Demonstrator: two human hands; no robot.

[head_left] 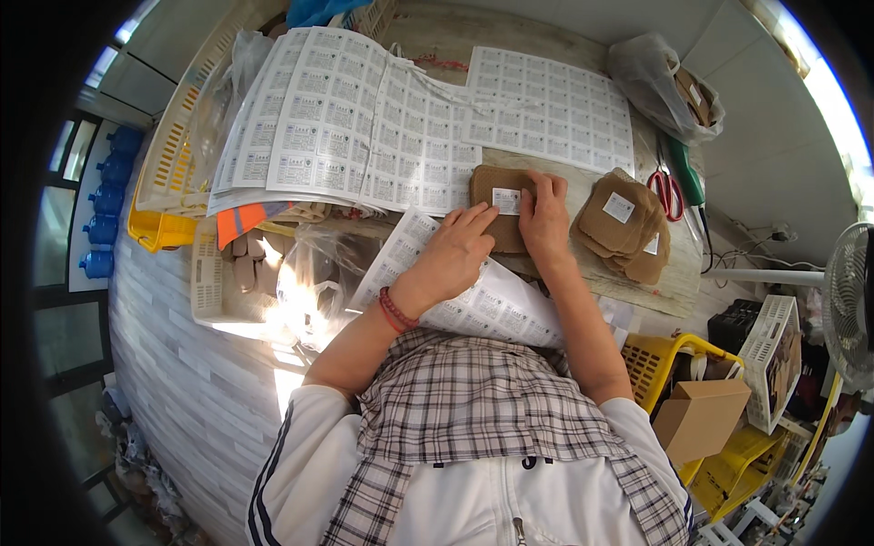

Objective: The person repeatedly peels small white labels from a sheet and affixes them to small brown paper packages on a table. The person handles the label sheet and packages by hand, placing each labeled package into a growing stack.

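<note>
A flat brown rounded piece [489,182] lies on the table in front of me, with a small white printed label [506,200] on its face. My left hand [458,247] rests over its lower left part, fingers stretched toward the label's left edge. On the label's right side my right hand [545,221] presses down with extended fingers. Beneath my left wrist a label sheet [510,300] sags over the table's front edge and across my lap. To the right sits a pile of similar brown pieces [623,218], some bearing white labels.
Stacked label sheets [332,118] cover the left of the table; another sheet [546,105] lies behind. Red-handled scissors [667,193], a green-handled tool [685,171] and a plastic bag [651,82] are at right. A fan [851,309] and yellow crate [648,364] stand beyond.
</note>
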